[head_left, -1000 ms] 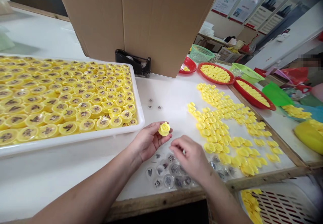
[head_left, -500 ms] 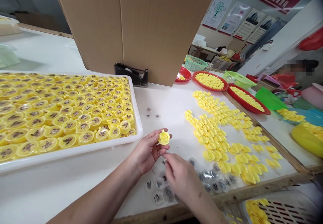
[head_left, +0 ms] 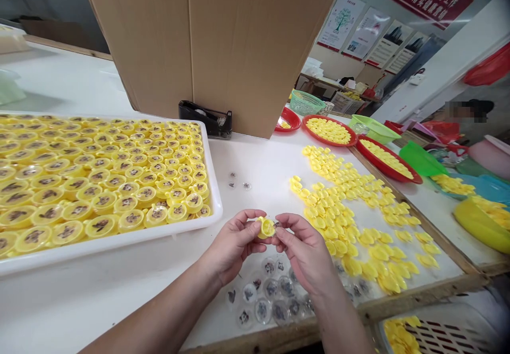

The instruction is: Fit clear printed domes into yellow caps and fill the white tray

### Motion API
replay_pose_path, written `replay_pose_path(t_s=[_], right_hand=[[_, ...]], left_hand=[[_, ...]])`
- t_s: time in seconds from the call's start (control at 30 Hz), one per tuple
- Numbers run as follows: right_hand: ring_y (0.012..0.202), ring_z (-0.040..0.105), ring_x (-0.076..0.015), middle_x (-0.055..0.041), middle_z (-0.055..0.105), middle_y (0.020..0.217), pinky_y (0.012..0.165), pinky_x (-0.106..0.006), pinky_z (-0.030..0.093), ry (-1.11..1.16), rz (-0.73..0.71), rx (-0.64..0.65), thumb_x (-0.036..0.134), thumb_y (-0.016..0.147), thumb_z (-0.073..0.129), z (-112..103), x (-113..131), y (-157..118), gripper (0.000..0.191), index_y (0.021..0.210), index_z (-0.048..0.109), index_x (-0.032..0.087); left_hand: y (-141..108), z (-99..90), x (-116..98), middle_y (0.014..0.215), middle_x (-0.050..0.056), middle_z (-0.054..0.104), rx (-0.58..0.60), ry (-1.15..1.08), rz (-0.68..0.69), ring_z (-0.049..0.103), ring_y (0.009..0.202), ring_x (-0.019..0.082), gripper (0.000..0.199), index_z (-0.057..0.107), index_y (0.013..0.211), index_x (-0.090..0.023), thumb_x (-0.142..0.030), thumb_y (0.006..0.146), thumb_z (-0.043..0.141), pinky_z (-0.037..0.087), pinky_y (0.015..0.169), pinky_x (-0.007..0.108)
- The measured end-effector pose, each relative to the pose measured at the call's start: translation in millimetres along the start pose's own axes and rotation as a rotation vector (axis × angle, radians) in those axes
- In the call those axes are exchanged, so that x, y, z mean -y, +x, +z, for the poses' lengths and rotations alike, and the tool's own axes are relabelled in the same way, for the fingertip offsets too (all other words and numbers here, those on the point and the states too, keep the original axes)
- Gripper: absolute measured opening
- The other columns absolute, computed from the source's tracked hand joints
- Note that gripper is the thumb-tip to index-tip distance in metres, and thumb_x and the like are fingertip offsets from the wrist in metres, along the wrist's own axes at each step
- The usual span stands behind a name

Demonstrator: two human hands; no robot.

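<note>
My left hand [head_left: 237,242] pinches a small round yellow plastic piece [head_left: 266,228] with a raised ring and a tab, between thumb and fingers. At its right edge my right hand [head_left: 305,250] has thumb and fingers closed on a clear disc, mostly hidden, with a dark bit showing at the fingertips. Below both hands lie several clear printed discs [head_left: 263,310] with dark animal-like pictures. To the right, many loose yellow plastic pieces [head_left: 338,213] spread over the white table [head_left: 255,154].
At left stands a white tray [head_left: 217,213] packed with yellow pieces topped by printed discs. A black tape dispenser [head_left: 205,120] sits before a large cardboard box [head_left: 223,40]. Red plates [head_left: 353,140] of yellow pieces stand at the back right. A wooden strip [head_left: 398,303] edges the table.
My right hand has risen from the clear discs to the yellow piece, and its fingertips now meet it. My left hand still holds that piece, turned slightly.
</note>
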State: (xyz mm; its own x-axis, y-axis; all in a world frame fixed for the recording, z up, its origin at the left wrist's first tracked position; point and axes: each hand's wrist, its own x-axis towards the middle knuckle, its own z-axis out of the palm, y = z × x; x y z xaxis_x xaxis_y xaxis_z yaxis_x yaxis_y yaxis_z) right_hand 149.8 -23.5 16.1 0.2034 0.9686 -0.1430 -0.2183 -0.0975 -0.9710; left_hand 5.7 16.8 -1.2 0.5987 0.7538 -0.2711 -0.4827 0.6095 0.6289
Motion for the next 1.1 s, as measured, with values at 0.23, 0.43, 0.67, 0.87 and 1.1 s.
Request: replay_pose_path(t_s=[0.23,0.43,0.67,0.87,1.1], right_hand=[[0.069,0.059,-0.0122,-0.0014,0.063,0.089,0.06,-0.025,0.048,-0.364,-0.136,0.01,0.031,0.081,0.063,-2,2,-4,0.017,0.096,0.065,0.024],[0.079,0.062,-0.0158,-0.0037,0.061,0.097,0.072,-0.03,0.054,-0.732,-0.343,0.098,0.023,0.082,0.06,-3,19,-12,0.024,0.105,0.063,0.025],[0.073,0.063,-0.0143,-0.0008,0.063,0.088,0.068,-0.027,0.054,-0.847,-0.339,0.082,0.019,0.078,0.064,-7,27,-15,0.02,0.097,0.062,0.025],[0.071,0.062,-0.0129,-0.0009,0.064,0.088,0.065,-0.025,0.051,-1.017,-0.501,0.123,0.02,0.082,0.061,-7,32,-17,0.024,0.105,0.061,0.026],[0.078,0.062,-0.0147,-0.0015,0.064,0.092,0.069,-0.027,0.05,-1.115,-0.508,0.215,0.012,0.082,0.059,-12,38,-16,0.031,0.11,0.059,0.025]], left_hand=[[0,4.1,0,0.086,0.007,0.068,-0.027,0.052,0.026,0.065,0.074,0.014,0.03,0.055,0.099,-0.017,-0.03,0.075,0.069,0.047,0.068,0.023],[-2,7.9,1,0.088,0.006,0.067,-0.044,0.035,0.04,0.062,0.079,0.015,0.041,0.06,0.101,-0.017,-0.031,0.066,0.077,0.046,0.077,0.029],[-3,10.4,3,0.092,0.009,0.067,-0.018,0.045,0.037,0.061,0.084,0.018,0.04,0.065,0.097,-0.015,-0.03,0.063,0.079,0.046,0.083,0.035],[-4,11.6,3,0.087,0.007,0.066,-0.01,0.029,0.036,0.062,0.082,0.018,0.039,0.062,0.097,-0.014,-0.028,0.064,0.078,0.047,0.082,0.035],[-5,12.5,4,0.082,0.005,0.064,-0.008,0.031,0.048,0.061,0.074,0.014,0.035,0.061,0.089,-0.014,-0.025,0.062,0.079,0.048,0.073,0.029]])
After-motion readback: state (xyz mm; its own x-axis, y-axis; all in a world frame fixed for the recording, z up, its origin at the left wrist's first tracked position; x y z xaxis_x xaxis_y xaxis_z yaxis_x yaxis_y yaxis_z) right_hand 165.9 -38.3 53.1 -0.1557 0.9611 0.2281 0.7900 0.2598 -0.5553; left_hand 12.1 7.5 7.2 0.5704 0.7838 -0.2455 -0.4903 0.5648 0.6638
